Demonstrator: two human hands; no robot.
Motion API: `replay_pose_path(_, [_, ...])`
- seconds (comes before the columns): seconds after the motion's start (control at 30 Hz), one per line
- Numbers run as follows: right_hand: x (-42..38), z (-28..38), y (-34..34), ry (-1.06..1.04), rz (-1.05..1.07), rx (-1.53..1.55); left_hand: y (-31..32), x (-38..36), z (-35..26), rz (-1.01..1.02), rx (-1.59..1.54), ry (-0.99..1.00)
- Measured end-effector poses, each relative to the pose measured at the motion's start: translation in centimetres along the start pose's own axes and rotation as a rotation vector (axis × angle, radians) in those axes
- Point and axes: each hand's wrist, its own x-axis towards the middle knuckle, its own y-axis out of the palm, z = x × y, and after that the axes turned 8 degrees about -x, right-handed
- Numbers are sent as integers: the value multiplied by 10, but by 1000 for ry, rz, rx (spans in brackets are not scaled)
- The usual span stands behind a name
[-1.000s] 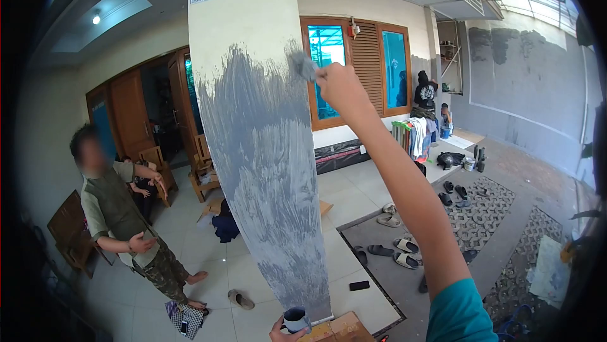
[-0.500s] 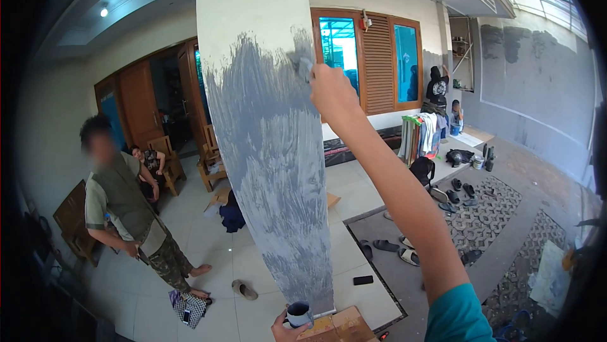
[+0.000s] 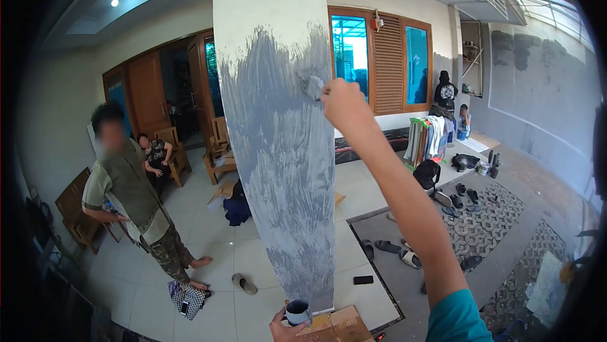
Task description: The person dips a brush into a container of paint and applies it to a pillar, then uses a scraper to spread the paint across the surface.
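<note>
My right hand (image 3: 346, 106) is closed around a paintbrush (image 3: 312, 86), its grey-coated bristles against the upper right part of the pillar (image 3: 278, 133). Streaky grey paint covers the pillar from its foot to well above my hand, with a ragged upper edge and cream wall above. Low in front of me, my left hand (image 3: 282, 329) grips a small cup (image 3: 298, 311) smeared with grey; its inside looks dark. Beneath the cup lies a cardboard box (image 3: 344, 324) at the pillar's foot.
A person (image 3: 136, 190) stands at the left; another sits on a wooden chair (image 3: 172, 155) behind. A phone (image 3: 363, 280) and a shoe (image 3: 244, 284) lie on the tiles. Sandals (image 3: 387, 246) line the step at right. Cloths hang on a rack (image 3: 428, 139), with more people beyond.
My right hand and the brush have moved down the pillar a little. The view has shifted slightly, and the standing person's posture differs a bit. My left hand still holds the cup.
</note>
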Motion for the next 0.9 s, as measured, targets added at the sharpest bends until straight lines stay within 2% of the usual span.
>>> replay_pose_path(0.1, [15, 10, -31, 55, -60, 17, 0, -1, -2, 9, -22, 55])
replay_pose_path(0.23, [44, 19, -14, 43, -235, 0, -3, 3, 15, 70, -54, 89])
replay_pose_path(0.3, [41, 19, -1, 20, -132, -114, -8, 7, 33, 115, -30, -16])
replay_pose_path(0.43, [14, 5, 4, 4, -13, -27, -7, -7, 18, 82, -118, -111])
replay_pose_path(0.5, [12, 7, -10, -15, -23, 0, -3, -9, -3, 60, 49, -28])
replay_pose_path(0.57, [24, 12, -18, -37, -48, 17, 0, -9, -7, 59, 17, 9])
replay_pose_path(0.6, [34, 17, -16, -21, -129, 22, -3, -10, -6, 66, -1, 30])
replay_pose_path(0.67, [44, 17, -7, 7, -214, 30, -9, -10, 19, 62, -46, 30])
replay_pose_path(0.8, [33, 11, 6, 4, -126, -24, -11, -4, 33, 32, -97, -46])
replay_pose_path(0.9, [8, 11, -3, -44, -49, -46, -9, -4, 4, 34, 19, -20])
